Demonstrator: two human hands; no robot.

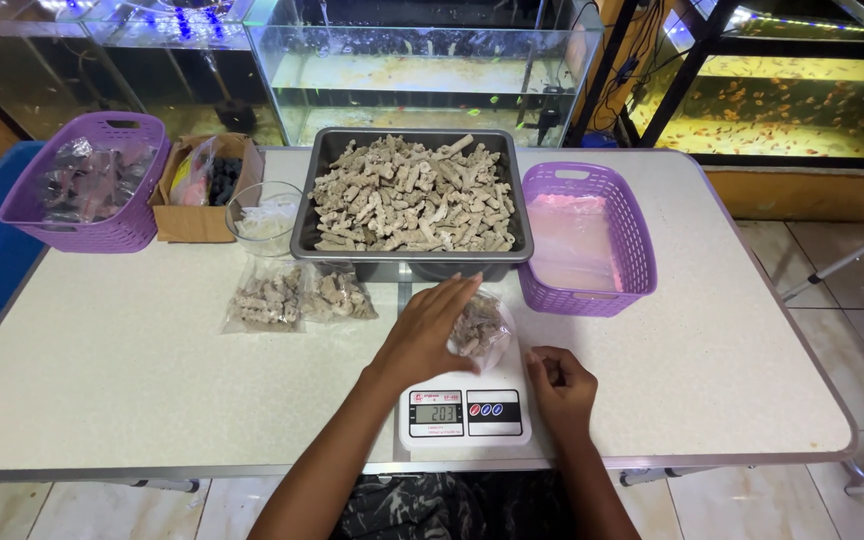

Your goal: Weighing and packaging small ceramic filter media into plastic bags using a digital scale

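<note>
Clear plastic, a small bag of beige, porous stick-shaped pieces sits on the white digital kitchen scale, toward its far edge, bulging and roughly upright. The left hand lies against the bag's left side and top, fingers stretched out nearly flat and pointing away and to the right; it touches the bag rather than closing round it. The bag lies just right of that hand's palm, under its fingertips. The right hand rests on the scale's right edge, fingers curled loosely inward, holding nothing that can be seen; it is near the bag but apart from it, below and to the right. The left hand is the nearer one.

Beyond the scale, in the middle of the speckled white surface, stands a grey rectangular metal tray heaped with the same beige pieces. Two filled clear bags lie side by side left of the scale, in front of the tray. A purple plastic basket with a pink-tinted lining stands to the tray's right. To its left are a clear round bowl, an open cardboard box and a second purple basket holding packets. Glass fish tanks line the back.
</note>
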